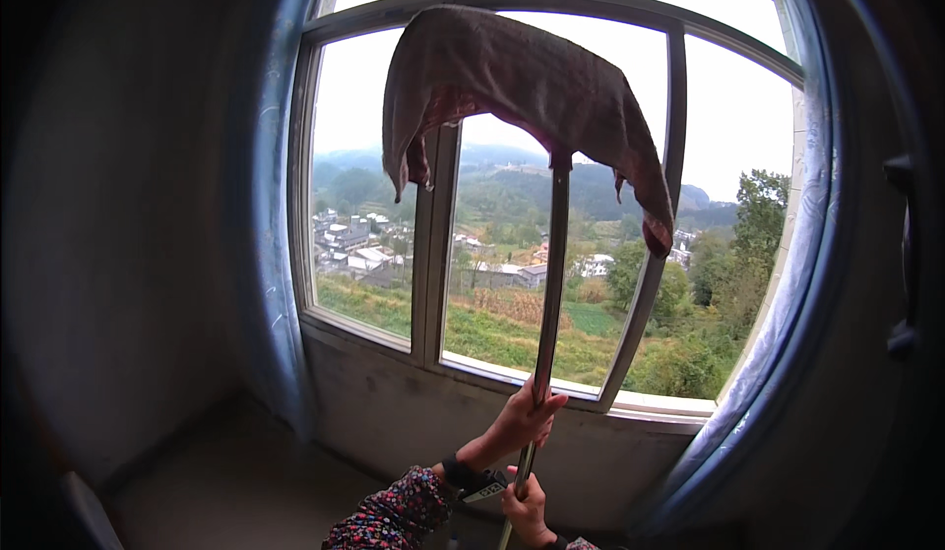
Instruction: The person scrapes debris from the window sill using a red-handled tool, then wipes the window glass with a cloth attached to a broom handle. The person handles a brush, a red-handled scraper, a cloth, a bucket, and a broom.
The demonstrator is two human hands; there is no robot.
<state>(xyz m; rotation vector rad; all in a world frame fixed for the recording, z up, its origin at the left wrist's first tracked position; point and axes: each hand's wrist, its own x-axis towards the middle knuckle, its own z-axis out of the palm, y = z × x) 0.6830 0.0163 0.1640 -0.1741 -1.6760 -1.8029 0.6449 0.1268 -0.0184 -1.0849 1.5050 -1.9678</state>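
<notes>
1. We hold a long metal pole (547,294) upright in front of us, rising from the lower middle of the view up to the top part of the window (492,206).
2. Over the pole's top end hangs a dull reddish-brown cloth (522,83), draped wide like a hood, its two corners drooping left and right; it lies close against the upper panes, though we cannot tell whether it touches the glass.
3. Our left hand (527,414) is closed around the pole, just below the level of the window's lower frame, with a dark wristband and a flowered sleeve (394,519) behind it.
4. Our right hand (527,511) grips the same pole lower down, near the bottom edge of the view, just beneath the left hand; the two are close but not touching.
5. The window has grey metal frames with an upright bar left of the pole.
6. Pale blue curtains (271,255) hang drawn back at both sides.
7. Below the glass runs a grey sill (394,407) and a bare wall.
8. Outside we see green fields, trees, scattered houses and hazy hills.
</notes>
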